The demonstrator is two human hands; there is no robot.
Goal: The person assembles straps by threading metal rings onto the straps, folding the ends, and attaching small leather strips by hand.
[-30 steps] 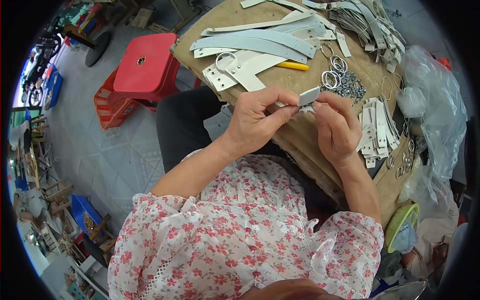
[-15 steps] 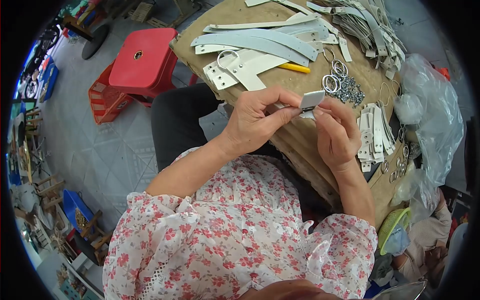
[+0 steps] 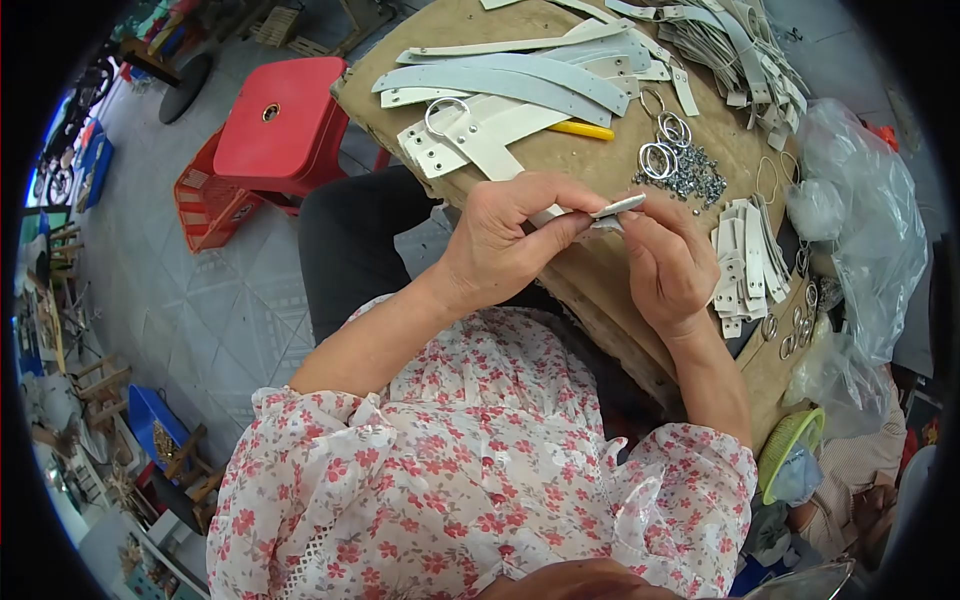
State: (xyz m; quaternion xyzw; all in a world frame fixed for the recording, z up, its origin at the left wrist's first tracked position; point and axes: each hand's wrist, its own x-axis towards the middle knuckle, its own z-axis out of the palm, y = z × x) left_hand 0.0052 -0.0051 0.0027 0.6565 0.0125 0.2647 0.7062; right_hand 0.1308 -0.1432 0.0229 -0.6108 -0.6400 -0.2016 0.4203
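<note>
Between my two hands is a small white strap piece (image 3: 622,206), folded over near the table's front edge. My left hand (image 3: 520,240) pinches its left end between thumb and fingers. The fingertips of my right hand (image 3: 672,250) press on its right end. Just beyond, metal rings (image 3: 657,160) lie beside a heap of small metal rivets (image 3: 700,180). A yellow tool (image 3: 582,130) sticks out by the white straps (image 3: 500,85), one of which carries a large ring (image 3: 447,117). Short white straps (image 3: 742,262) are piled right of my right hand.
The brown-covered table (image 3: 620,310) also bears a strap bundle (image 3: 735,55) at the back right. Clear plastic bags (image 3: 865,240) and a green basket (image 3: 790,450) are at the right. A red stool (image 3: 275,120) and red crate (image 3: 205,200) stand left. Another person's sleeve (image 3: 850,470) shows lower right.
The upright flap of the strap piece has tilted down nearly flat between my fingers. Both hands have stayed in nearly the same place, still holding the piece.
</note>
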